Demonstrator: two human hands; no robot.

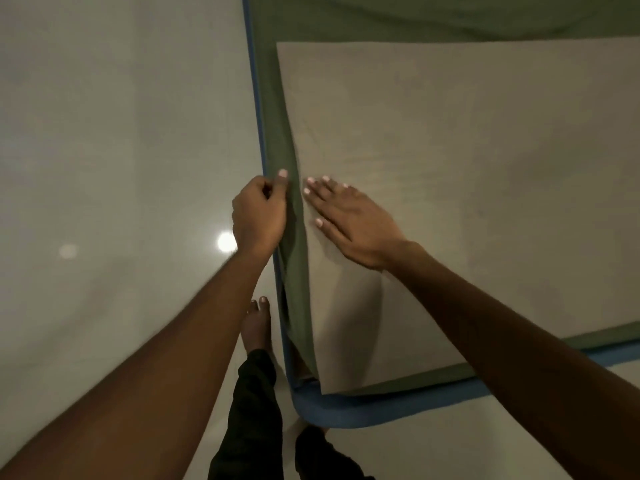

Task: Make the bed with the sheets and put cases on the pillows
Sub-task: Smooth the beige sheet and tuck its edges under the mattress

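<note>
Honestly, my left hand point(259, 211) pinches the olive-green fabric sheet point(273, 126) edge, right hand point(349, 223) flat on the beige top sheet point(450, 150); a hard tug probably drags that crooked.

A pale, glossy floor point(104, 133) fills the left side of the view and a strip at the lower right. Two round light reflections show on it: a bright reflection point(225, 241) and, to its left, a dimmer reflection point(68, 251). Near the bottom centre, a bare foot point(257, 327) and a dark trouser leg point(254, 403) are over the floor.
</note>
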